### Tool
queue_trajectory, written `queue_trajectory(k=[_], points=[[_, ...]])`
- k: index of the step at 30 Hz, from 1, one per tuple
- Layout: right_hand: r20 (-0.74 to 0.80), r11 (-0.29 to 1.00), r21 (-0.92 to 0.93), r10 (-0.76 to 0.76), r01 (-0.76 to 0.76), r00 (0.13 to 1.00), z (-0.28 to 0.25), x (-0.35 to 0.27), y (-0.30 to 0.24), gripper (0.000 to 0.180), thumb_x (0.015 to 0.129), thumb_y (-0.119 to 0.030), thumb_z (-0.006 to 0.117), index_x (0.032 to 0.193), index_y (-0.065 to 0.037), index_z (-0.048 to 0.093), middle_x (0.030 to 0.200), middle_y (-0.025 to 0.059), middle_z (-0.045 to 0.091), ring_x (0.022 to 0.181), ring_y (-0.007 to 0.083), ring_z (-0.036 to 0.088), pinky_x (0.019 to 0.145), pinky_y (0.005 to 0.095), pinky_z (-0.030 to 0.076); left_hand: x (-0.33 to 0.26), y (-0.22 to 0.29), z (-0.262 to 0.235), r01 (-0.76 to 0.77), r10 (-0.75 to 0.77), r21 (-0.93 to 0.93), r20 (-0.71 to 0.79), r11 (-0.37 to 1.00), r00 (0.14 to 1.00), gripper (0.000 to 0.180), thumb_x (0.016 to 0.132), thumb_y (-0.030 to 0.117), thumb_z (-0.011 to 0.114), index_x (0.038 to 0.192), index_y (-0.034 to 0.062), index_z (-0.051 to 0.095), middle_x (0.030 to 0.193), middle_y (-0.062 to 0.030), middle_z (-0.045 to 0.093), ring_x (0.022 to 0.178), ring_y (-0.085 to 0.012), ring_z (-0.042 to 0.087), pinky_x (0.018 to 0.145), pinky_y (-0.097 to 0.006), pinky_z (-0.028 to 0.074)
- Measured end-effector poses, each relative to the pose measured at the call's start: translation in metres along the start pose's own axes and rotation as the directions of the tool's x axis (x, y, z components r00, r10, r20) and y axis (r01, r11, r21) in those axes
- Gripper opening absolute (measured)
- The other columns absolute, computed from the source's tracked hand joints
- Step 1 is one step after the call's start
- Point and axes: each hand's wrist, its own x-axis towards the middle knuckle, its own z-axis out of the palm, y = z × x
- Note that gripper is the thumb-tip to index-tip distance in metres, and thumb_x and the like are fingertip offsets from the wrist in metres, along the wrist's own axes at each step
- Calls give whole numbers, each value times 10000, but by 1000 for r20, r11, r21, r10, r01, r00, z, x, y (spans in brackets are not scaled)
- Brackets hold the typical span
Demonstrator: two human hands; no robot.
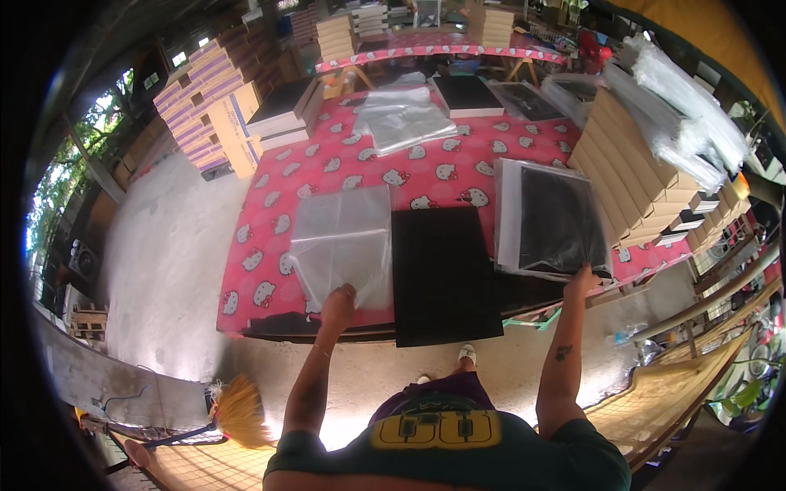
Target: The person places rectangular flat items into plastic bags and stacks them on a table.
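My left hand is closed at the near edge of a clear plastic bag, which lies flat on the pink patterned tablecloth. To the right, my right hand pinches the near right corner of a plastic sleeve with a black sheet inside it. Between my hands a bare black board lies on the table, its near end jutting past the front edge. More dark material shows under the sleeve, partly hidden.
Several loose clear bags lie farther back, near a black-topped stack. Brown cartons carrying plastic rolls stand at the right. Boxes rise at the far left. A straw broom is at lower left.
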Motion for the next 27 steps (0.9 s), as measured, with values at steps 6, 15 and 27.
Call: queue_trajectory(k=[6, 15, 27], points=[[-168, 838, -545, -71, -33, 983, -13, 12, 0, 810, 827, -505, 616, 1316, 84, 348, 1190, 311, 490, 1102, 381, 525, 923, 457, 435, 6, -23, 10, -2, -16, -116, -162, 993, 987, 85, 893, 90, 478, 971, 63, 494, 720, -162, 589, 669, -364, 589, 618, -462, 462], [972, 965, -232, 226, -123, -57, -12, -223, -11, 490, 887, -317, 636, 1276, -45, 517, 1126, 102, 611, 1039, 151, 577, 872, 322, 489, 1, 112, -22, -190, 42, -796, -203, 575, 978, 69, 960, 104, 491, 983, 40, 501, 763, -52, 530, 638, -133, 545, 563, -286, 469], [986, 925, -148, 166, -351, 22, 0, -311, -26, 276, 938, -167, 566, 1160, -4, 566, 1082, 62, 613, 967, 145, 600, 881, 309, 472, -31, 179, -18, -197, 138, -482, -156, 854, 978, 395, 829, 95, 658, 1203, 27, 552, 1129, -166, 538, 887, -246, 617, 666, -324, 506]])
